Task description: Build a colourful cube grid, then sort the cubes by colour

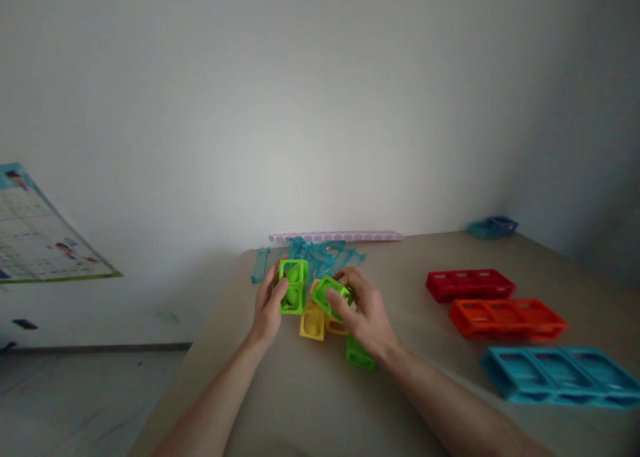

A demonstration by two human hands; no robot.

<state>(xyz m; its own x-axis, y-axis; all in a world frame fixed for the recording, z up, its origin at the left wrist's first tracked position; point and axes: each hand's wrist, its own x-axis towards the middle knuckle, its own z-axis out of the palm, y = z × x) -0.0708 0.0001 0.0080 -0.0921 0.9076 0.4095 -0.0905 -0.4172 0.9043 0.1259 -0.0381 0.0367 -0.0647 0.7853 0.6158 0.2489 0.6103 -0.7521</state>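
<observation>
My left hand (270, 304) grips a pair of joined green plastic cubes (293, 286), one above the other, with the thumb over their near face. A single green cube (325, 293) is pinched between the thumb and fingers of my right hand (363, 307), tilted and a short way from the pair. Below and between the hands lie several yellow cubes (313, 323) on the table, partly covered by my right hand. Another green cube (359, 354) rests under my right wrist, partly hidden.
Translucent blue pieces (320, 256) are heaped behind my hands, before a purple patterned strip (337, 236) at the wall. To the right lie joined rows of cubes: red (470, 285), orange (507, 318) and blue (560, 375). A dark blue piece (501, 226) sits at the far right corner.
</observation>
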